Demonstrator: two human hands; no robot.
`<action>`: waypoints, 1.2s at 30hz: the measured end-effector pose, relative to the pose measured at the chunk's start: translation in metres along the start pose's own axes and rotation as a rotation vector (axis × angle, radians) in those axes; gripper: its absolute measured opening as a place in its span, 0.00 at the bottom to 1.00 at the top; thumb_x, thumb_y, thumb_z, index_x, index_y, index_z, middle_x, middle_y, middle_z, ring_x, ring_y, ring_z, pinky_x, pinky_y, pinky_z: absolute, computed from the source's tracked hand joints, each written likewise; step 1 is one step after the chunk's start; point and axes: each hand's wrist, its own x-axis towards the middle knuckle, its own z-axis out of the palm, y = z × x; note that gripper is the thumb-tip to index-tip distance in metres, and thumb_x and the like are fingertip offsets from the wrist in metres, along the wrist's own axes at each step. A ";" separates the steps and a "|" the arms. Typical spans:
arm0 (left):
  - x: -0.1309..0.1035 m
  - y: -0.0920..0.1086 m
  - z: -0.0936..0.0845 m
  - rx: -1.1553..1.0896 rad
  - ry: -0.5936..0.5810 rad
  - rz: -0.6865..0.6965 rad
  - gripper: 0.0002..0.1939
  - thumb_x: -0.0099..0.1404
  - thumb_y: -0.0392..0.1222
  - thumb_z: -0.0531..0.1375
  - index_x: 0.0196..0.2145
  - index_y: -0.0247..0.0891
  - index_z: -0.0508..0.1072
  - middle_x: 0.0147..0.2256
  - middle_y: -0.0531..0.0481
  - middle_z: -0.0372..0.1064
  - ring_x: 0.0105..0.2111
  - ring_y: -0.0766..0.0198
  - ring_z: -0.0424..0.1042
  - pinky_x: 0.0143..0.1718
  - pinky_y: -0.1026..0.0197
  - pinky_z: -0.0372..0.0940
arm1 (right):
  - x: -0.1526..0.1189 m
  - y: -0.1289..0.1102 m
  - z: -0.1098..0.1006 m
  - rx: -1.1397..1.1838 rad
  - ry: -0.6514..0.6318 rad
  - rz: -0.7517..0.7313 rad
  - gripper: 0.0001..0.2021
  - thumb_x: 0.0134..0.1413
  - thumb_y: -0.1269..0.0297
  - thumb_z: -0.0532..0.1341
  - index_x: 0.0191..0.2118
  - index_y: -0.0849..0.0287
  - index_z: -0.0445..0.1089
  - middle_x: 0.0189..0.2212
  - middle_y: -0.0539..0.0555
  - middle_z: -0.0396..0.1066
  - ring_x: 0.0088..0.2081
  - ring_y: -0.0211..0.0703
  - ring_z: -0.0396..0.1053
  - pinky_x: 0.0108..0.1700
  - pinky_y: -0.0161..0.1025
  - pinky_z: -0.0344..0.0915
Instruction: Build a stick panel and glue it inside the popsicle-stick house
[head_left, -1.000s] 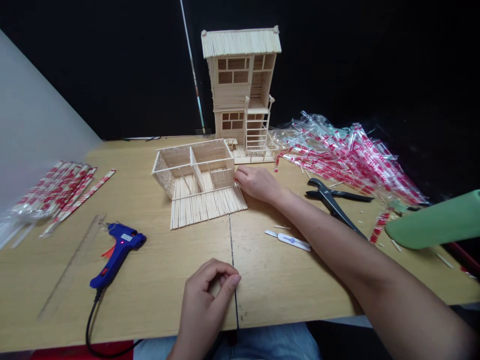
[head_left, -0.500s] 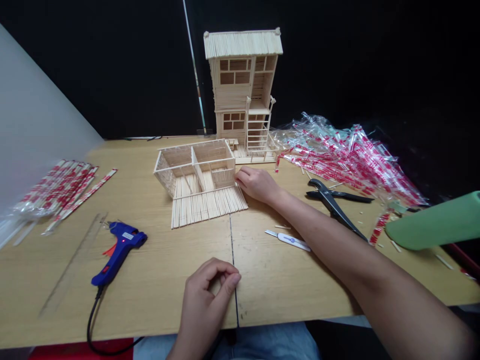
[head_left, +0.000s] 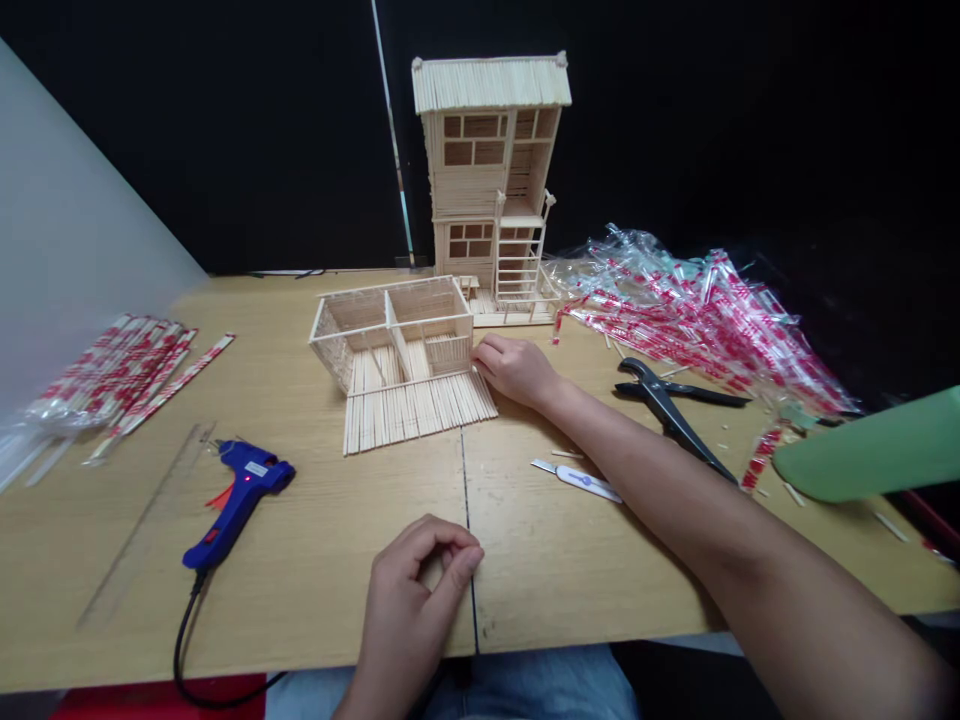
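My right hand rests at the right side of a low, open-topped stick structure, its fingers bent by the wall's corner; whether they grip it is hard to tell. My left hand lies near the table's front edge, thumb and fingertips pressed together, and anything between them is too small to make out. Behind the low structure stands a two-storey stick house with a slatted roof and a ladder. A small white craft knife lies below my right forearm's near side.
On the left are a blue glue gun with its cord, a clear ruler and wrapped sticks. Black cutters, crumpled red-and-clear wrappers and a green cylinder occupy the right side of the table.
The view has shifted very slightly. Both hands and the stick structures hold the same places relative to one another.
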 end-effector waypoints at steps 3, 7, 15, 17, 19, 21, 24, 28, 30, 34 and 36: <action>0.001 0.001 0.000 -0.001 0.004 0.014 0.07 0.65 0.40 0.61 0.28 0.39 0.75 0.26 0.52 0.73 0.28 0.65 0.72 0.31 0.66 0.64 | -0.001 0.000 0.001 -0.005 -0.004 0.008 0.14 0.68 0.66 0.52 0.37 0.61 0.74 0.35 0.56 0.75 0.31 0.41 0.65 0.31 0.38 0.50; 0.002 0.001 0.001 -0.004 0.003 0.018 0.08 0.65 0.40 0.61 0.28 0.39 0.75 0.26 0.52 0.73 0.28 0.65 0.72 0.30 0.66 0.64 | -0.001 -0.001 0.002 -0.008 -0.011 0.021 0.13 0.67 0.68 0.53 0.37 0.61 0.74 0.35 0.57 0.75 0.31 0.41 0.64 0.31 0.39 0.50; 0.000 -0.001 0.001 -0.005 0.004 0.019 0.08 0.65 0.40 0.61 0.28 0.39 0.75 0.27 0.52 0.74 0.28 0.65 0.72 0.31 0.65 0.65 | -0.002 -0.002 0.004 0.061 -0.006 0.065 0.11 0.66 0.68 0.55 0.37 0.62 0.74 0.36 0.58 0.75 0.32 0.41 0.66 0.33 0.38 0.53; 0.001 -0.001 0.001 -0.007 0.007 0.022 0.08 0.65 0.40 0.61 0.28 0.39 0.75 0.26 0.52 0.74 0.28 0.65 0.72 0.31 0.65 0.65 | -0.002 -0.001 0.005 0.089 0.005 0.085 0.11 0.66 0.67 0.55 0.37 0.61 0.75 0.37 0.57 0.76 0.33 0.42 0.67 0.34 0.37 0.54; 0.001 0.000 0.001 -0.008 0.012 0.025 0.08 0.65 0.40 0.61 0.28 0.39 0.75 0.26 0.52 0.74 0.28 0.65 0.72 0.30 0.65 0.65 | -0.003 -0.001 0.005 0.117 0.014 0.096 0.10 0.66 0.67 0.56 0.37 0.61 0.75 0.37 0.57 0.76 0.35 0.42 0.68 0.35 0.37 0.55; 0.001 0.000 0.001 -0.009 0.015 0.026 0.08 0.65 0.40 0.61 0.28 0.39 0.75 0.26 0.52 0.74 0.28 0.65 0.72 0.31 0.65 0.65 | -0.003 -0.001 0.006 0.141 0.018 0.101 0.09 0.65 0.68 0.57 0.37 0.61 0.75 0.38 0.57 0.76 0.36 0.42 0.69 0.36 0.37 0.56; 0.000 -0.001 0.001 -0.006 0.014 0.030 0.07 0.65 0.40 0.61 0.29 0.39 0.75 0.27 0.52 0.74 0.28 0.65 0.73 0.31 0.65 0.65 | -0.003 -0.001 0.005 0.159 0.023 0.107 0.08 0.65 0.68 0.58 0.37 0.60 0.75 0.37 0.57 0.76 0.36 0.43 0.70 0.36 0.36 0.57; -0.001 -0.002 0.001 0.008 0.011 0.030 0.07 0.65 0.40 0.61 0.29 0.39 0.75 0.27 0.52 0.74 0.29 0.65 0.73 0.31 0.65 0.65 | -0.002 -0.001 0.006 0.200 0.054 0.137 0.07 0.63 0.69 0.59 0.37 0.60 0.75 0.37 0.57 0.76 0.37 0.43 0.71 0.38 0.36 0.59; -0.001 -0.001 0.001 0.014 0.010 0.028 0.08 0.65 0.41 0.61 0.29 0.39 0.75 0.27 0.52 0.74 0.28 0.65 0.72 0.31 0.65 0.65 | -0.002 0.001 0.008 0.262 0.078 0.169 0.05 0.61 0.69 0.62 0.36 0.60 0.75 0.36 0.57 0.77 0.37 0.44 0.71 0.39 0.36 0.60; 0.000 -0.001 0.002 0.009 0.008 0.024 0.08 0.66 0.41 0.60 0.29 0.39 0.75 0.27 0.52 0.74 0.28 0.65 0.72 0.31 0.64 0.65 | -0.002 0.006 0.011 0.405 0.060 0.227 0.02 0.56 0.69 0.67 0.34 0.61 0.77 0.32 0.55 0.79 0.33 0.42 0.72 0.39 0.36 0.63; -0.001 -0.001 0.002 0.006 0.008 0.022 0.08 0.65 0.41 0.60 0.29 0.39 0.75 0.27 0.51 0.74 0.29 0.65 0.72 0.31 0.64 0.65 | -0.001 0.007 0.012 0.467 0.049 0.265 0.02 0.54 0.68 0.68 0.34 0.60 0.79 0.32 0.54 0.80 0.31 0.40 0.72 0.39 0.36 0.64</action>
